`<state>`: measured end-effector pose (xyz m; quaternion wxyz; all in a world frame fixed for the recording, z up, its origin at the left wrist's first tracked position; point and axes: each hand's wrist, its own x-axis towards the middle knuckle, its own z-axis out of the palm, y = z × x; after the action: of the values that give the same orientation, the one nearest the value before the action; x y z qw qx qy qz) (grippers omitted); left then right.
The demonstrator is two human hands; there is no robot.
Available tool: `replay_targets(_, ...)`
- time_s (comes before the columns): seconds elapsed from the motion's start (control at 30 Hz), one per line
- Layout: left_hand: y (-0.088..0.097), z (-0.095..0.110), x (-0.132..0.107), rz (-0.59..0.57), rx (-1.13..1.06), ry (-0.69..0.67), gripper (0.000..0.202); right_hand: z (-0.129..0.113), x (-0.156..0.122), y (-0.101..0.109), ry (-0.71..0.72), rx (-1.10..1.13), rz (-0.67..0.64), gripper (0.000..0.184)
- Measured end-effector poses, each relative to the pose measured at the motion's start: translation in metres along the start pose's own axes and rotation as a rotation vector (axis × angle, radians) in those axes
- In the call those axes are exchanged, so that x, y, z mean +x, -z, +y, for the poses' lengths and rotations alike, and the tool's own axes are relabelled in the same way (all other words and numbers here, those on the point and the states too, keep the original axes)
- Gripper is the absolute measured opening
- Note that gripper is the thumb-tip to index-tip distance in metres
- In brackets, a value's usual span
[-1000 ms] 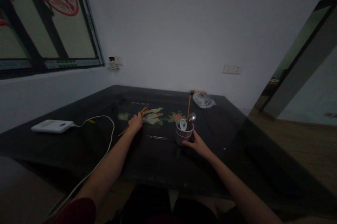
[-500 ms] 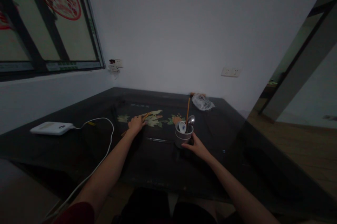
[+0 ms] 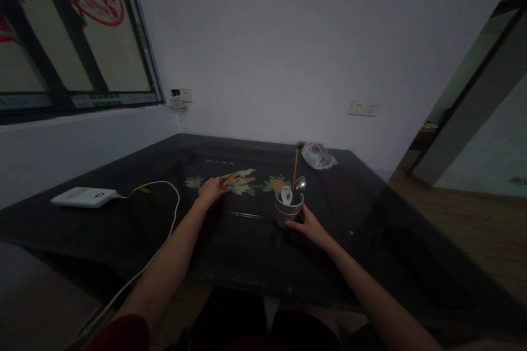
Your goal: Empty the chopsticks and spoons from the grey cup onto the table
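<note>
Since the earlier frames my left hand (image 3: 211,190) has lifted the chopsticks (image 3: 229,178) off the bench (image 3: 123,219), fingers closed; right hand (image 3: 307,223) stays clasping the cup (image 3: 288,211).

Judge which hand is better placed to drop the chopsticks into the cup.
Left. The left hand already grips the chopsticks on the table, while the right hand is busy holding the cup with the spoons.

left hand (image 3: 211,190): arm stretched far left, fingers curled shut | right hand (image 3: 307,223): nearer, fingers wrapped in a grip
</note>
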<state>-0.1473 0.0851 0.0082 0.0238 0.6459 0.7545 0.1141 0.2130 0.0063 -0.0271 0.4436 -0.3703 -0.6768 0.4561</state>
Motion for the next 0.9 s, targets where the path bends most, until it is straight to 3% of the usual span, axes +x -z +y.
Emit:
replay_targets(0.27,0.003,0.008,-0.007,-0.005,-0.030,-0.028,0.026,0.002,0.001,0.001,0.007,0.009,-0.005,0.081)
replay_targets(0.57,0.009,0.019,-0.015,-0.021,0.001,-0.019,0.026,-0.007,-0.001,-0.001,-0.009,-0.015,-0.004,0.079)
replay_targets(0.9,0.002,0.019,-0.014,-0.016,0.002,-0.031,0.027,-0.007,0.000,0.000,-0.018,-0.035,0.003,0.078)
